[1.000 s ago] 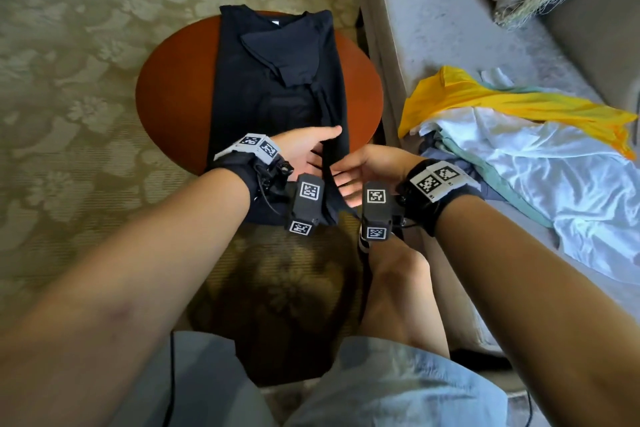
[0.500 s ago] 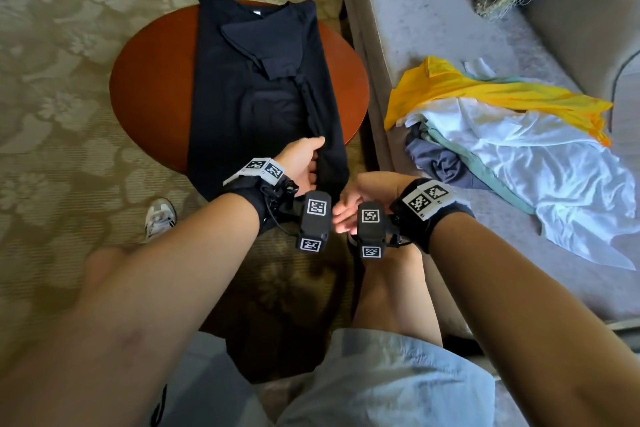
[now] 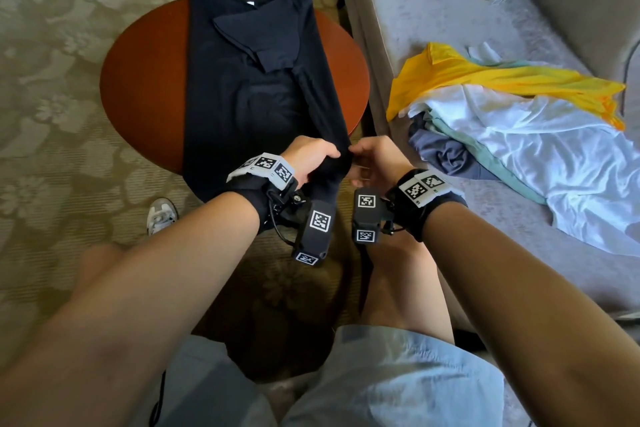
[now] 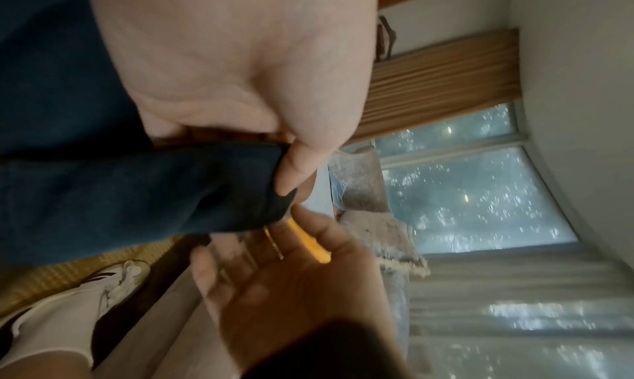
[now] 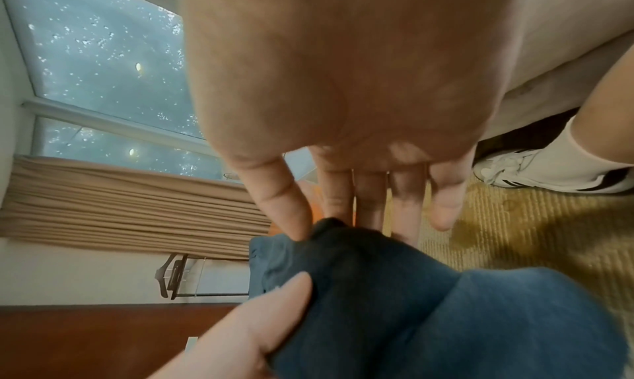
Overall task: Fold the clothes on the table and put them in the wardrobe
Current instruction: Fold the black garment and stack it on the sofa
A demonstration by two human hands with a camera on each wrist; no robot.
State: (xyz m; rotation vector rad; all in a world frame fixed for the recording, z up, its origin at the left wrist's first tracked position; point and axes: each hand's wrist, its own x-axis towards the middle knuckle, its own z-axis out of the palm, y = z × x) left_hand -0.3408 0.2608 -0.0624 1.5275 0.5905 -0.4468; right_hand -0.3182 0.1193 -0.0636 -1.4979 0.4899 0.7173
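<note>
1. The dark shirt [image 3: 242, 87] lies lengthwise on the round wooden surface [image 3: 138, 87], sides folded in, one sleeve laid across the chest. Its collar end points away from me; its hem end hangs over the surface's near edge.
2. My left hand [image 3: 311, 158] sits at the near right corner of the shirt. In the left wrist view the thumb [image 4: 298, 165] presses a bunched edge of dark fabric against the curled fingers: this grip is closed on the shirt.
3. My right hand [image 3: 375, 161] is just beside the left, on the other side of the same corner. In the right wrist view its fingers [image 5: 278, 195] are extended and slightly spread, with thumb tip and first fingertips touching the fabric's edge. This grip is wide; I cannot tell whether it pinches anything.
4. The gripped corner lies between the two hands, lifted slightly off the surface's rim.
5. To the right, a grey sofa [image 3: 433, 10] carries a loose pile: a yellow garment [image 3: 485, 74], a white garment [image 3: 554, 156], and darker pieces beneath them.
6. A white sneaker [image 3: 161, 215] stands on the patterned carpet [image 3: 52, 114], near the surface.
</note>
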